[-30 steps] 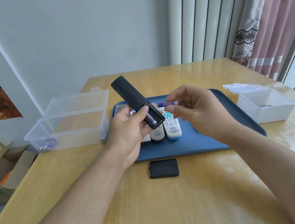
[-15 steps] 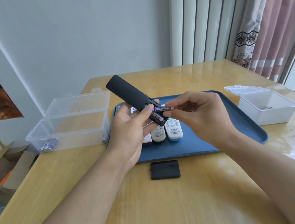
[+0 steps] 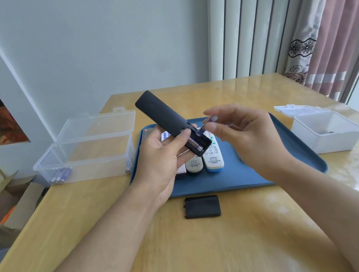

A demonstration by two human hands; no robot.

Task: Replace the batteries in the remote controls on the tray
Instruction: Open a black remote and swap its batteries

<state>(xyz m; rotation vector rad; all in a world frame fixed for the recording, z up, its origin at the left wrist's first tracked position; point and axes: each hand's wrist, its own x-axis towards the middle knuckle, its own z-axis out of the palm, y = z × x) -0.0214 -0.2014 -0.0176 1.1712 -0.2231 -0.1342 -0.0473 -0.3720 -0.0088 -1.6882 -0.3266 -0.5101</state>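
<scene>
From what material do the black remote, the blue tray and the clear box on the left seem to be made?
Black remote: probably matte plastic, since it shows no glare. Blue tray: likely plastic with a smooth, dull finish and a moulded raised rim. Clear box: transparent glossy plastic; the batteries inside show through its wall.

Left hand point(image 3: 161, 162): raised, palm up, fingers and thumb curled in a grip.
Right hand point(image 3: 249, 138): raised, fingertips pinched, motion-blurred.

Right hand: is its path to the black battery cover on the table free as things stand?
Probably not yet. The right hand seems to pinch a blurred battery over the blue tray. The battery cover lies bare on the wooden table, nothing over it.
</scene>
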